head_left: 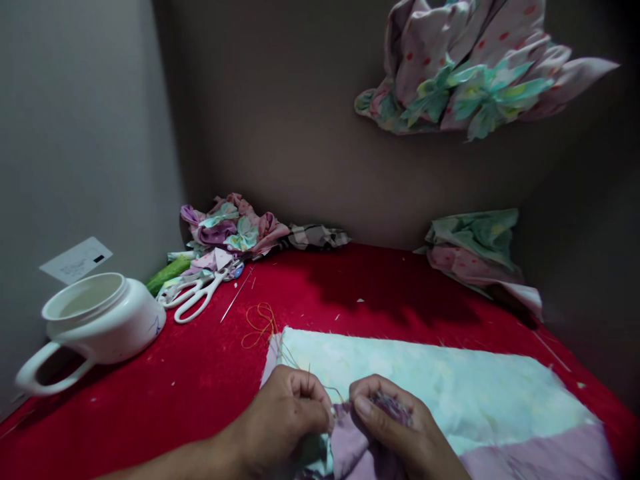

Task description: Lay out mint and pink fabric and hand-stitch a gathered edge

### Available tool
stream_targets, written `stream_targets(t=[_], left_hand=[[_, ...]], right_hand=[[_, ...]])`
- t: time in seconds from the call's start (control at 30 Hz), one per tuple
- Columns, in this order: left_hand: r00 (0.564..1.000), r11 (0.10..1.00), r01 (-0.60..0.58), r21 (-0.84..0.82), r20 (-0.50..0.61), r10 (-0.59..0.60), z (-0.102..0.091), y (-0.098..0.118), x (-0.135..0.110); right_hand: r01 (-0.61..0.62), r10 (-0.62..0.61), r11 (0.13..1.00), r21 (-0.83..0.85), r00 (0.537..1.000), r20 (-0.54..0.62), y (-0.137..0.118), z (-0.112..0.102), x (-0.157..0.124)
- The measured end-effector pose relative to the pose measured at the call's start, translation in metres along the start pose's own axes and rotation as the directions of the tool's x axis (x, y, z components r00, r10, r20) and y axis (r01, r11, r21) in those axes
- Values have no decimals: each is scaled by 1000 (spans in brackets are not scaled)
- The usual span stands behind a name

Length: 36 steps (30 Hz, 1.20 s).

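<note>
My left hand [295,413] is closed, its thumb and forefinger pinching the edge of a small purple and mint cloth [350,440]. A thin dark needle-like sliver [309,375] stands up at its knuckles. Opposite it, my right hand [395,417] is closed around the gathered purple side of the same cloth. A thread [334,389] arcs between the two hands. Loops of orange thread [260,323] lie beyond my left hand. Under and behind both hands is a large mint fabric piece [425,380] with purple fabric along its near right edge.
On the left stand a white handled pot [125,320] and white-handled scissors [197,297]. Crumpled patterned cloths [235,227] are heaped at the back left, folded cloths [475,250] at the back right. Ruffled fabric [475,73] hangs on the wall. Red cloth [200,393] covers the table.
</note>
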<state>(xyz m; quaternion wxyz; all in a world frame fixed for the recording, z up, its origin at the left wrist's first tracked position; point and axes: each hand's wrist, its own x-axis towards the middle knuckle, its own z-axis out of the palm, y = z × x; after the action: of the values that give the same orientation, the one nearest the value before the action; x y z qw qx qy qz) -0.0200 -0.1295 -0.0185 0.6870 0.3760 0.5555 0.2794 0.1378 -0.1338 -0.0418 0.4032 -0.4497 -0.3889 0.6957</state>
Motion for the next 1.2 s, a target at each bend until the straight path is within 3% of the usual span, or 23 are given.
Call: stream_targets(t=[0.23, 0.37, 0.57, 0.97, 1.2], left_hand=[[999, 999, 2, 37, 39, -4, -1, 3, -3], [999, 999, -23, 30, 29, 22, 1, 1, -3], [1000, 1000, -6, -7, -6, 6, 2, 1, -2], [995, 998, -54, 6, -84, 55, 1, -2, -2], [993, 997, -80, -10, -86, 79, 1, -2, -2]], right_hand=[[-73, 78, 991, -114, 996, 43, -6, 9, 0], [-8, 5, 997, -74, 999, -36, -3, 10, -1], [30, -30, 999, 35, 999, -14, 1, 3, -1], [122, -121, 984, -129, 993, 16, -3, -1, -4], [89, -92, 993, -80, 995, -34, -5, -2, -8]])
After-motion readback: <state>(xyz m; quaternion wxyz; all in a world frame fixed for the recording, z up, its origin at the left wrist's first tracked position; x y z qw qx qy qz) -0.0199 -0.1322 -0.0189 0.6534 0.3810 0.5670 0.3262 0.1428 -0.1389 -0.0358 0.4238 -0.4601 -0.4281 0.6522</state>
